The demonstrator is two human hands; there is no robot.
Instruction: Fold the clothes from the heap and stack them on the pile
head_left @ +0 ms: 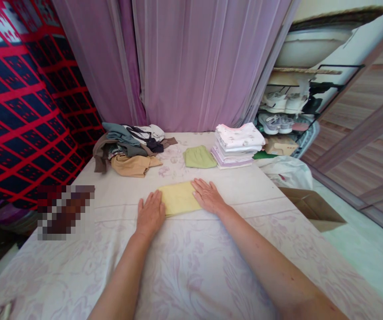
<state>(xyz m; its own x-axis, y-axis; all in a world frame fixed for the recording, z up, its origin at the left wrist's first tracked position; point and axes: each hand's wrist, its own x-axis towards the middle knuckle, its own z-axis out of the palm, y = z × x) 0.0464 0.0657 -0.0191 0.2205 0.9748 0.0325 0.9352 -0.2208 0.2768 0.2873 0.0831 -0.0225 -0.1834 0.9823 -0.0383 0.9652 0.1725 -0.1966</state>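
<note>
A yellow folded piece of clothing lies flat on the bed sheet in front of me, shaped as a rectangle. My left hand rests flat at its left edge, fingers stretched forward. On its right end lies my right hand, fingers out and touching the cloth. Beyond it sits a green folded garment, next to a stack of folded white and lilac clothes. At the back left is a loose heap of clothes in grey, brown, black, white and tan.
Purple curtains hang behind the bed. A red and black checked cloth is at the left. On the right stand a shoe rack with shoes, an open cardboard box on the floor and a wooden wardrobe door.
</note>
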